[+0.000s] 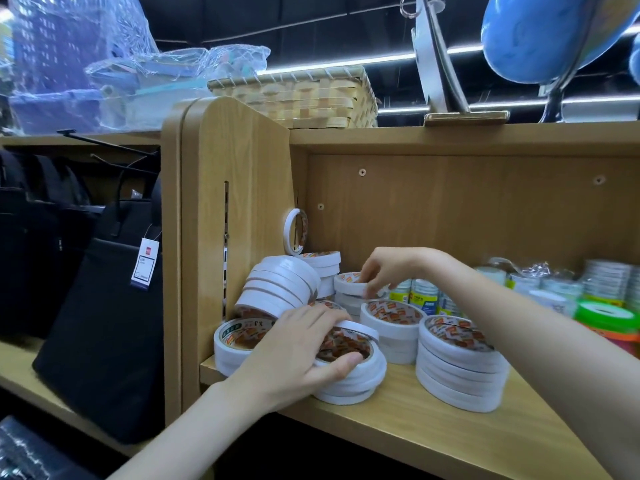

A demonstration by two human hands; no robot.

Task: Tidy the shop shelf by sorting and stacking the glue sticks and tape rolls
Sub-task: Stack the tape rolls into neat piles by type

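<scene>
A front stack of white tape rolls (349,370) on the wooden shelf (398,431) is gripped by the left hand (294,355), fingers curled over its top roll and thumb pressed against its near rim. A single white tape roll (350,284), lying on a low stack further back, is pinched at its rim by the curled fingers of the right hand (384,268). Just right of the left thumb a taller stack (459,363) is seen. Beyond the right fingers glue bottles (420,296) are lined up.
</scene>
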